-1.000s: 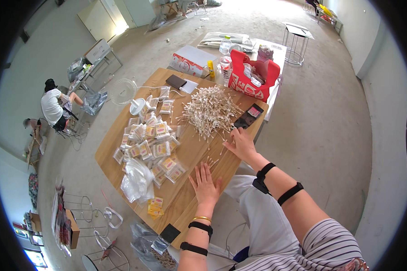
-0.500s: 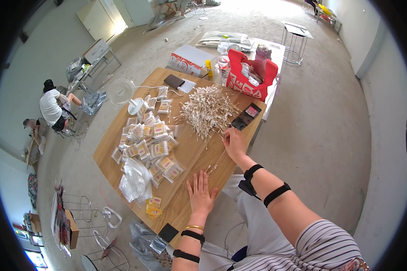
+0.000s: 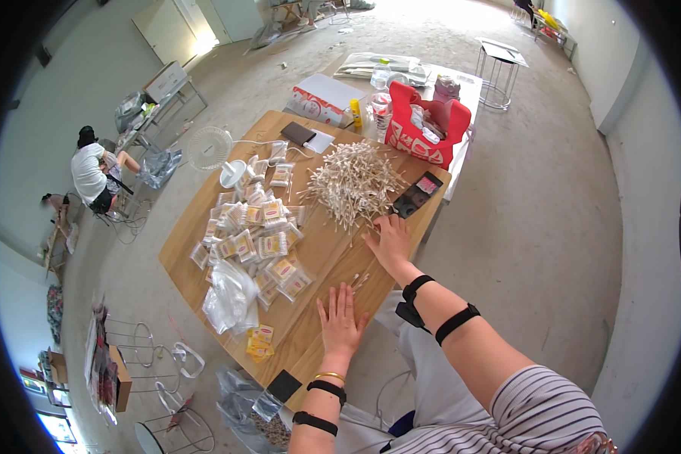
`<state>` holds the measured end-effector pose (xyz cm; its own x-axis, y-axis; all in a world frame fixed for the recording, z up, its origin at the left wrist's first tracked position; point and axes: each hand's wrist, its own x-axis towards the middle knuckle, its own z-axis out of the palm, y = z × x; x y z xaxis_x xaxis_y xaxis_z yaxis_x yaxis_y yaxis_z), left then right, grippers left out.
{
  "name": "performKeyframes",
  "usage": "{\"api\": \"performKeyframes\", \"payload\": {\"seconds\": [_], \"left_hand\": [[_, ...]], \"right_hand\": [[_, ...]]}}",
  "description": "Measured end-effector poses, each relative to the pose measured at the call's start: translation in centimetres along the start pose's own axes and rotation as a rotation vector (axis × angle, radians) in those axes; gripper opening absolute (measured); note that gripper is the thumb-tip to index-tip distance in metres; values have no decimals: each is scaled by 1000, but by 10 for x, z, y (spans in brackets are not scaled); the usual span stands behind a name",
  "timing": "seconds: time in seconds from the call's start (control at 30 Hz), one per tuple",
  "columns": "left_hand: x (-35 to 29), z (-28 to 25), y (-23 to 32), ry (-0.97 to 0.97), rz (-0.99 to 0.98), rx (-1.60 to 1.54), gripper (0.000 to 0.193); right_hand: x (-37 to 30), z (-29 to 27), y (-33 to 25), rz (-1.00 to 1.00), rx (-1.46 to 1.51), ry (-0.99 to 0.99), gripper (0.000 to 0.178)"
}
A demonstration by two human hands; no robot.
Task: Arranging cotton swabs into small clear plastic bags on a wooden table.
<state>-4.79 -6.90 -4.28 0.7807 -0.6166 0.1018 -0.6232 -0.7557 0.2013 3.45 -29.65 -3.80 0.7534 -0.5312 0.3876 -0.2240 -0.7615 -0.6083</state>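
Observation:
A large heap of loose cotton swabs (image 3: 353, 184) lies on the wooden table (image 3: 321, 261). At its near right edge is my right hand (image 3: 392, 246), thumb and fingers apart, with nothing visible held. My left hand (image 3: 341, 325) rests flat near the table's front edge, its fingers stretched out. A few single swabs (image 3: 362, 281) lie between my two hands. On the left side, small clear packs of swabs (image 3: 271, 246) with yellow labels are piled up. Clear empty bags (image 3: 229, 295) lie below them, beside several loose yellow cards (image 3: 260, 342).
A phone (image 3: 418, 194) lies right of the heap. Behind it stand a red bag (image 3: 429, 129) and a glue bottle (image 3: 356, 113). A small white fan (image 3: 231, 172) and a brown wallet (image 3: 298, 134) sit at the far left. Another person (image 3: 94, 178) sits across the room.
My right hand has loosened, its thumb now apart from the fingers near the heap's edge. My left hand stays flat on the table. The whole view has shifted slightly.

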Motion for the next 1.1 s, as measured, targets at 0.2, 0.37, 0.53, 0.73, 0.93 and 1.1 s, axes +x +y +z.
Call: {"api": "performKeyframes", "payload": {"seconds": [0.2, 0.37, 0.53, 0.73, 0.93, 1.1], "left_hand": [[1, -2, 3, 3, -2, -33, 77], [0, -6, 3, -21, -17, -41, 80], [2, -5, 3, -15, -49, -76, 78], [3, -4, 4, -6, -38, -49, 77], [-1, -3, 0, 15, -24, -68, 76], [-2, -1, 1, 208, -75, -134, 75]], "right_hand": [[0, 12, 14, -13, -24, 56, 16], [-20, 6, 11, -118, 94, -54, 9], [-38, -3, -10, -385, 211, -299, 5], [-44, -4, -23, -504, 318, -429, 7], [-40, -2, -25, -549, 346, -433, 11], [-37, 1, -23, -449, 422, -398, 11]]}}
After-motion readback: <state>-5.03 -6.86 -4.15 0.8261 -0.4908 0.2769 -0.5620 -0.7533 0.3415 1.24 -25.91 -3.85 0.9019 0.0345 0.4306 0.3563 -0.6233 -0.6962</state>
